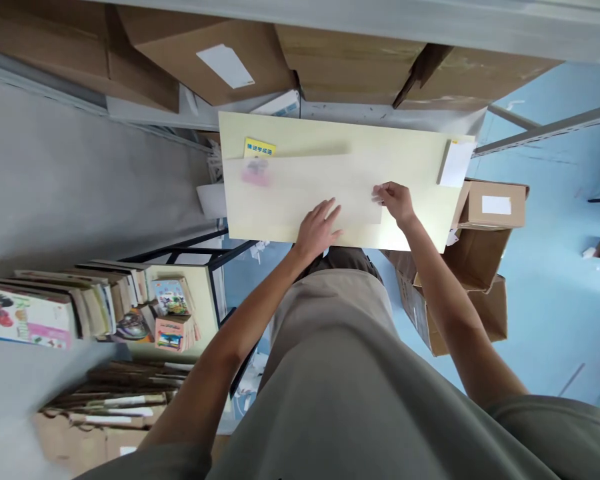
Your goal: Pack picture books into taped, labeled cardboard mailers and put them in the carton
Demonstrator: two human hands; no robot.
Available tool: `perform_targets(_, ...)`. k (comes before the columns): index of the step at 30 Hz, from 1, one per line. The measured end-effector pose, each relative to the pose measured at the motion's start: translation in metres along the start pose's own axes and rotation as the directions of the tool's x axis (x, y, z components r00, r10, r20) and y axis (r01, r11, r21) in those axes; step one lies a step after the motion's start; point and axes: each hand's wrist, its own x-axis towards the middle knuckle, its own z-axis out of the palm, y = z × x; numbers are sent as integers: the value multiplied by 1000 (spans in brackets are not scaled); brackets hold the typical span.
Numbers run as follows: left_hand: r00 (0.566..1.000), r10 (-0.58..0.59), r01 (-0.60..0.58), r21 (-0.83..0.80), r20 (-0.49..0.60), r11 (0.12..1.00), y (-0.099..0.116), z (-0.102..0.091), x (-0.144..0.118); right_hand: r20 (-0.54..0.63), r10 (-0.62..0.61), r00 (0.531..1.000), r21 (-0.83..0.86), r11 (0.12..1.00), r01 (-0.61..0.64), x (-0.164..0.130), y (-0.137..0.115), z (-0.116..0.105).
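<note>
The left hand (319, 229) lies flat and open, palm down with fingers spread, on the near part of a pale translucent sheet (305, 190) that rests on the cream table (410, 160). The right hand (395, 200) is closed on the right edge of the same sheet, pinching it between thumb and fingers. The sheet lies lengthwise across the middle of the table, its left end covering a blurred pink item (256, 173) and the lower edge of a yellow card (259, 148) with printed characters. A white slip of paper (456, 163) sits at the far right corner of the table, hanging partly over the edge. Beyond the table, on a shelf, stand large cardboard boxes (215, 60), 1 of them bearing a white label. To the right of the table, on the blue floor (555, 287), a small closed box (495, 203) rests on top of open cardboard boxes (460, 307). To the left, a low rack holds stacks of books (95, 300) with colourful covers, and more flat cardboard lies near it. The person's grey clothing (350, 387) fills the near part of the view
</note>
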Motion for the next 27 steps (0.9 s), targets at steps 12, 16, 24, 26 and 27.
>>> perform_targets(12,916,-387,387,-16,-109,922,-91,-18,-32,-89,-121,989,-185,977,103,11,-16,37)
perform_targets(16,830,-481,455,-157,-283,877,-119,-25,-25,-107,-222,969,-331,927,176,14,-31,50)
perform_targets(24,649,-666,595,-299,-368,746,-224,-38,-17,-75,-289,954,-403,884,236,1,-51,54)
perform_targets(26,661,-669,597,-303,-339,743,-237,-36,-18,-161,-261,952,-401,899,179,-3,-45,55)
perform_targets(27,667,-668,596,-301,-329,744,-241,-36,-18,-202,-246,948,-394,906,152,-4,-42,56)
